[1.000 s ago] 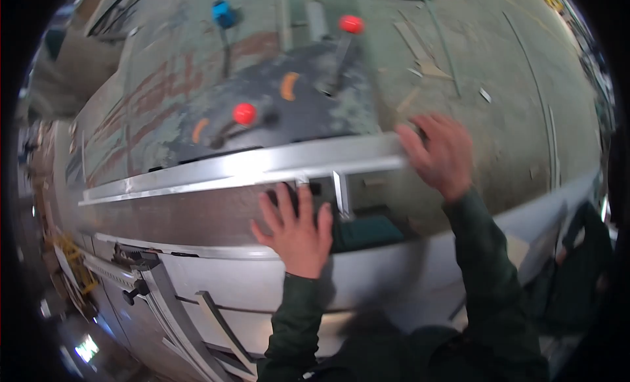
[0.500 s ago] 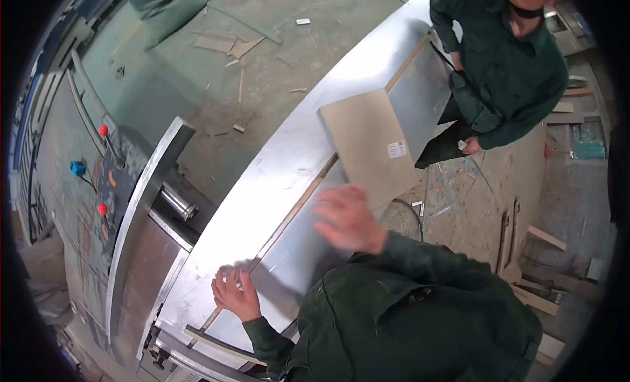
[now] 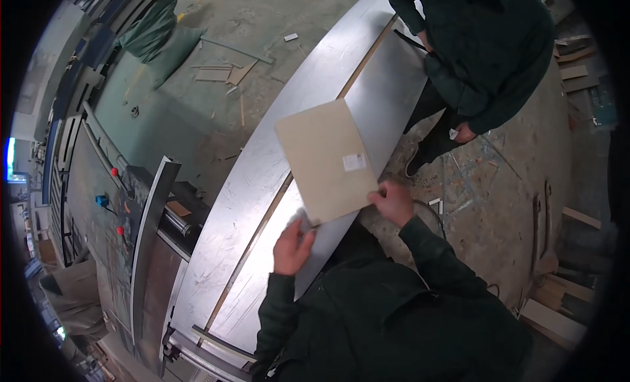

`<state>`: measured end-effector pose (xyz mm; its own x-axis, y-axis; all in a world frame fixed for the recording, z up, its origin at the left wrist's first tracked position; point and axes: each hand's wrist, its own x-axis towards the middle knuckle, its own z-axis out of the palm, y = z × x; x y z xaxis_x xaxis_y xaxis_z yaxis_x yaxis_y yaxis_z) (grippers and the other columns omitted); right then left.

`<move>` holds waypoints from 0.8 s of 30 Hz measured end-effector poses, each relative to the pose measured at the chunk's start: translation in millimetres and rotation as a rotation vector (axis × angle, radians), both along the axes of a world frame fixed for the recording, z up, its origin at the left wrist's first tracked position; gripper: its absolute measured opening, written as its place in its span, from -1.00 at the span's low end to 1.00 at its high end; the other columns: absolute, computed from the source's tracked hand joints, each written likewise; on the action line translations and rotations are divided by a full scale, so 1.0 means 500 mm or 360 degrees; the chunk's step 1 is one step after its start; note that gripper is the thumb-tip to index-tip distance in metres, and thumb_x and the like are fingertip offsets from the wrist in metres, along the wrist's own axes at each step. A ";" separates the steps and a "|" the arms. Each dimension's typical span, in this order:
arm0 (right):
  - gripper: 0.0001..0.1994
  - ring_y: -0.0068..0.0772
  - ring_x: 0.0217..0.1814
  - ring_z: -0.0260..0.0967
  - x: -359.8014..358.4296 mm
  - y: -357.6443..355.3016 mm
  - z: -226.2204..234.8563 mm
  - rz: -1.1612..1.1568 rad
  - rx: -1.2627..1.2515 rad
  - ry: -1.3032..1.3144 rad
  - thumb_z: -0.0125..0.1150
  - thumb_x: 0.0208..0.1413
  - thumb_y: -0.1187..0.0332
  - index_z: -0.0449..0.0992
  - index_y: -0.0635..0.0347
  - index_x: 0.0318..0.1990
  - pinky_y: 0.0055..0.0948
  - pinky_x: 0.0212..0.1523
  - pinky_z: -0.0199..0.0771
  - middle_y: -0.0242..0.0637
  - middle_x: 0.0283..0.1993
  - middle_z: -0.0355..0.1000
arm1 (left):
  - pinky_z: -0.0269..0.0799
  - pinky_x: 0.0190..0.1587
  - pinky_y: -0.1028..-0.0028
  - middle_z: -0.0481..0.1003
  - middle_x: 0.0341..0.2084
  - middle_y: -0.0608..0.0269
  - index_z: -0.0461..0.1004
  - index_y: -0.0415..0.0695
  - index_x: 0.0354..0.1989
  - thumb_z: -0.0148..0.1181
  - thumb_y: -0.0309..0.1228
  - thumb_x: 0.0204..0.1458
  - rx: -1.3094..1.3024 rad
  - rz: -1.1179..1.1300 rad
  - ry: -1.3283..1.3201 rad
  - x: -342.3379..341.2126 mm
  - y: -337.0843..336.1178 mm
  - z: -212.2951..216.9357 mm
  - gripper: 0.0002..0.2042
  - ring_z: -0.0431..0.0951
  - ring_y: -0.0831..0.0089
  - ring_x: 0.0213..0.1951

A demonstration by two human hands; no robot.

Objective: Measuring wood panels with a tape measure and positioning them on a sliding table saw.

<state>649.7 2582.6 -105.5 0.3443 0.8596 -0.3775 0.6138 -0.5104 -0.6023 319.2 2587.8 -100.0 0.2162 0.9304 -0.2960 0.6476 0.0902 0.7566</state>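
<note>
A flat beige board point(image 3: 318, 152) with a white label point(image 3: 354, 162) lies over the long metal sliding table point(image 3: 230, 231), across its lengthwise slot. My right hand point(image 3: 395, 203) is closed on the board's near right corner, thumb on top and fingers partly hidden. My left hand point(image 3: 292, 249) is by the near left corner, fingers apart and tips at or very close to the edge; contact cannot be made out.
A co-worker point(image 3: 479, 60) in dark green stands at the table's far right side, a small white piece in one hand. A metal fence point(image 3: 151, 218) and red-knobbed levers point(image 3: 114, 172) are at left. Offcuts point(image 3: 230, 72) and a green sack point(image 3: 161, 50) lie on the floor beyond.
The board has come nearer and turned slightly. My right hand has gone from above the table to its near right corner; my left hand has moved right, to the near left corner.
</note>
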 end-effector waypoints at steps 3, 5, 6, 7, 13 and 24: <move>-0.68 0.16 -0.26 0.62 -0.059 -0.007 0.032 0.0156 -0.0229 0.0047 0.31 0.04 0.12 0.73 0.22 -0.30 0.06 -0.13 0.62 0.04 -0.35 0.62 | 0.59 -0.08 0.13 0.57 -0.07 -0.09 0.40 -0.25 0.31 0.40 -0.14 0.13 0.0199 0.0035 0.0192 0.046 -0.003 -0.001 -0.36 0.64 -0.03 -0.09; -0.67 0.17 -0.23 0.61 -0.082 -0.007 0.041 0.0285 -0.0167 0.0012 0.28 0.06 0.09 0.73 0.21 -0.31 0.06 -0.11 0.62 0.05 -0.32 0.62 | 0.57 -0.06 0.07 0.49 -0.02 -0.09 0.32 -0.23 0.37 0.40 -0.12 0.11 0.0248 0.0133 0.0398 0.040 0.000 -0.003 -0.28 0.59 -0.11 -0.03; -0.65 0.18 -0.19 0.61 -0.088 -0.010 0.041 0.0414 -0.0229 0.0002 0.25 0.07 0.07 0.73 0.19 -0.32 0.05 -0.08 0.61 0.06 -0.29 0.62 | 0.56 -0.02 0.14 0.52 0.01 -0.12 0.36 -0.27 0.32 0.43 -0.09 0.10 0.0083 0.0275 0.0346 0.030 0.003 -0.007 -0.29 0.59 0.00 0.01; -0.65 0.19 -0.21 0.60 -0.092 -0.010 0.036 0.0403 -0.0308 0.0116 0.24 0.08 0.06 0.73 0.17 -0.34 0.05 -0.07 0.62 0.07 -0.32 0.60 | 0.56 -0.02 0.16 0.54 -0.03 -0.10 0.37 -0.27 0.31 0.41 -0.12 0.12 0.0177 0.0344 0.0306 0.019 0.006 -0.013 -0.33 0.61 0.03 -0.02; -0.73 0.15 -0.26 0.62 -0.086 -0.010 -0.028 0.0733 -0.0075 0.0246 0.27 0.10 0.19 0.72 0.21 -0.29 -0.05 -0.17 0.62 0.09 -0.30 0.60 | 0.52 -0.15 0.31 0.55 -0.33 0.15 0.46 -0.23 0.08 0.32 -0.26 0.20 0.0181 0.0491 -0.0207 -0.012 0.008 -0.084 -0.61 0.57 0.28 -0.27; -0.71 -0.55 -0.53 0.42 -0.104 0.027 -0.030 0.0506 -0.0681 0.0948 0.31 0.32 0.26 0.60 0.33 -0.34 -0.49 -0.49 0.44 -0.35 -0.49 0.50 | 0.57 -0.12 0.19 0.60 -0.31 0.10 0.26 -0.07 0.40 0.29 -0.21 0.17 0.0009 0.0768 -0.0077 -0.031 0.000 -0.074 -0.37 0.66 0.12 -0.23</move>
<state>597.5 2595.9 -120.7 -0.2563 0.6219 -0.7400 0.4055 -0.6258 -0.6663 303.6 2587.9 -136.8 -0.2271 0.9294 -0.2909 0.4966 0.3675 0.7864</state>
